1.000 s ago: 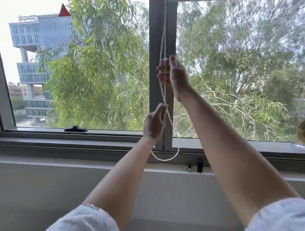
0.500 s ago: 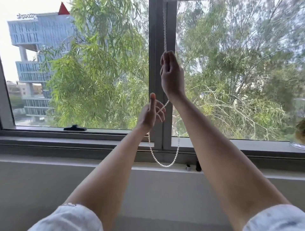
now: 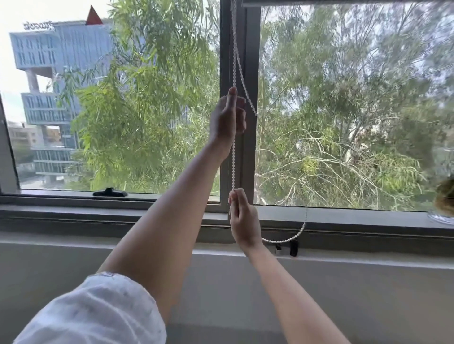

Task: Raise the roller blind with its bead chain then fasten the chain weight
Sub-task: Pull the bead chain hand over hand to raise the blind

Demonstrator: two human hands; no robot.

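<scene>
A white bead chain (image 3: pixel 234 61) hangs in front of the grey window mullion (image 3: pixel 251 157). My left hand (image 3: pixel 227 117) is raised at mid-window, fingers curled around the left strand. My right hand (image 3: pixel 242 216) is lower, level with the sill, and pinches the same strand, which runs taut between the two hands. The other strand slants right and ends in a loop (image 3: pixel 285 240) just above the sill. The roller blind's bottom bar (image 3: pixel 344 3) shows at the very top of the right pane. A small black holder (image 3: pixel 294 247) stands on the ledge under the loop.
A black window handle (image 3: pixel 110 192) sits on the left pane's lower frame. The grey sill (image 3: pixel 98 216) and a pale ledge (image 3: pixel 73 248) run across below the glass. A glass object with something brown (image 3: pixel 444 208) stands at the far right. Trees and a building lie outside.
The hands have swapped heights: my right hand dropped from mid-window to sill level with the chain, and my left hand rose to grasp it higher. The loop swung to the right.
</scene>
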